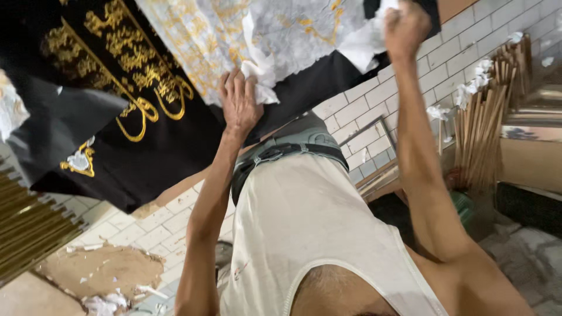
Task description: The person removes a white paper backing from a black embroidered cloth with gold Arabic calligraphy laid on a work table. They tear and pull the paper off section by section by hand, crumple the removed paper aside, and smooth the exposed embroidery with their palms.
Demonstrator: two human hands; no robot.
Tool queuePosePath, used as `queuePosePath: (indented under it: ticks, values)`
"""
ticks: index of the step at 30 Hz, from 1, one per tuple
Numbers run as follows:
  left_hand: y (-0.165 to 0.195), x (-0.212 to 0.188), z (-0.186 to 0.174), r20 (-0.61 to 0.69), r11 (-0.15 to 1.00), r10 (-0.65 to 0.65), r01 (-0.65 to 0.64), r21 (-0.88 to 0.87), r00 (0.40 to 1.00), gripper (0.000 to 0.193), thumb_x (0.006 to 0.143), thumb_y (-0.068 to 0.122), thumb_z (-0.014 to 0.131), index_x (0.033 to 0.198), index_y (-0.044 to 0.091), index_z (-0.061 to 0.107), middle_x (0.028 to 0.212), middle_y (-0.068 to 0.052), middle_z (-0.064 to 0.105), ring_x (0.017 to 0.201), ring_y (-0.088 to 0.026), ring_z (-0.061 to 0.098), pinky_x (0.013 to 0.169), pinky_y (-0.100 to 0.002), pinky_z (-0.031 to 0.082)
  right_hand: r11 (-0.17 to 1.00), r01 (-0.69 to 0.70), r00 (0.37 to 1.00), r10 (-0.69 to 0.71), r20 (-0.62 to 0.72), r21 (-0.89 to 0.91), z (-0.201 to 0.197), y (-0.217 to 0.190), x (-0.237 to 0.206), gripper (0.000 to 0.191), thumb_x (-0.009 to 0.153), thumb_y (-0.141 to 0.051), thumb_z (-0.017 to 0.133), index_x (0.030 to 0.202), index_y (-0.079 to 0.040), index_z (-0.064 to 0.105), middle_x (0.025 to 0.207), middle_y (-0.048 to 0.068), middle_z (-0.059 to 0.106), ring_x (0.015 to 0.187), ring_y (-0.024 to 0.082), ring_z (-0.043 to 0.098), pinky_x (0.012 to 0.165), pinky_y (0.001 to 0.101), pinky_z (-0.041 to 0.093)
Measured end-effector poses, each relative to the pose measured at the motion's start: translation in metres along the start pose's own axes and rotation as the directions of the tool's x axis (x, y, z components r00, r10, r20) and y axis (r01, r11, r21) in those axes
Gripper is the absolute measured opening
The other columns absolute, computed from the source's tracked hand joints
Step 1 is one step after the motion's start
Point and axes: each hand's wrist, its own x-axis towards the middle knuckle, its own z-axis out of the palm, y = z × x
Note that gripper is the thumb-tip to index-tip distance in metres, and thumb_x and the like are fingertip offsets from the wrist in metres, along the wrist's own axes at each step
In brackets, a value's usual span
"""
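White tiled floor [374,93]; bundle of wooden sticks [483,134] leaning upright; gold-coloured rods [26,225] at left; brown cardboard sheet [99,269] with paper scraps [105,303].

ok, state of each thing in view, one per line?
left hand: closed grip on torn white paper
right hand: fist shut on white paper
paper backing: partly peeled, ragged
black embroidered cloth: spread out, gold stitching showing
wooden sticks: bundled, leaning on tiled wall

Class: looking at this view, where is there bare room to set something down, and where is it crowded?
Bare white tiled floor lies between the black gold-embroidered cloth and the brown cardboard sheet. Crowded: wooden sticks at the right, and torn white paper under the left hand and right hand.
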Motion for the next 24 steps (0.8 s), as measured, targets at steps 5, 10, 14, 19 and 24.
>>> queuePosePath:
  ticks: [5, 10, 14, 19, 24]
  values:
    - [0.018, 0.021, -0.001, -0.001, 0.997, -0.06, 0.06, -0.053, 0.998, 0.042, 0.072, 0.005, 0.069, 0.113, -0.001, 0.061, 0.126, -0.024, 0.055, 0.129, -0.042, 0.049, 0.117, -0.061, 0.031, 0.96, -0.131, 0.978, 0.084, 0.19, 0.248, -0.041, -0.037, 0.009, 0.034, 0.105, -0.034, 0.076, 0.111, -0.002, 0.067, 0.106, 0.014, 0.07, 0.097, 0.032, 0.07, 0.085, 0.0451, 0.055]
    - [0.04, 0.043, 0.016, -0.007, 0.998, 0.023, -0.023, -0.061, 1.0, 0.033, 0.08, 0.003, 0.068, 0.112, -0.001, 0.06, 0.129, -0.021, 0.055, 0.136, -0.04, 0.048, 0.124, -0.064, 0.027, 0.976, 0.201, 0.967, -0.184, 0.173, -0.082, -0.05, -0.137, -0.019, 0.078, 0.056, -0.056, 0.082, 0.11, -0.002, 0.067, 0.107, 0.016, 0.067, 0.093, 0.036, 0.068, 0.068, 0.0423, 0.052]
    - [0.036, 0.044, 0.02, 0.025, 0.997, 0.064, -0.063, -0.036, 0.998, 0.037, 0.078, 0.006, 0.066, 0.113, -0.002, 0.06, 0.128, -0.022, 0.055, 0.137, -0.04, 0.047, 0.124, -0.065, 0.025, 0.995, 0.032, 0.958, -0.057, 0.28, 0.093, -0.028, -0.096, -0.024, 0.025, 0.102, -0.021, 0.082, 0.118, -0.006, 0.069, 0.106, 0.013, 0.066, 0.091, 0.029, 0.071, 0.075, 0.0404, 0.058]
    - [0.032, 0.038, 0.024, 0.002, 0.996, 0.084, -0.084, -0.042, 0.996, 0.038, 0.079, 0.007, 0.068, 0.115, -0.002, 0.06, 0.128, -0.021, 0.054, 0.138, -0.04, 0.046, 0.124, -0.064, 0.025, 0.942, -0.049, 0.998, 0.037, 0.045, 0.333, -0.004, 0.017, -0.008, 0.017, 0.103, -0.005, 0.062, 0.117, 0.001, 0.071, 0.095, 0.018, 0.068, 0.073, 0.031, 0.071, 0.062, 0.0413, 0.056]
    - [0.033, 0.046, 0.015, 0.011, 0.979, -0.031, 0.033, -0.202, 0.999, 0.042, 0.068, 0.003, 0.075, 0.106, -0.002, 0.06, 0.129, -0.023, 0.053, 0.136, -0.048, 0.045, 0.119, -0.063, 0.032, 0.933, -0.31, 0.951, 0.305, 0.054, 0.181, -0.054, 0.095, 0.023, 0.025, 0.102, -0.021, 0.076, 0.093, -0.001, 0.064, 0.081, 0.011, 0.06, 0.072, 0.021, 0.06, 0.063, 0.0411, 0.05]
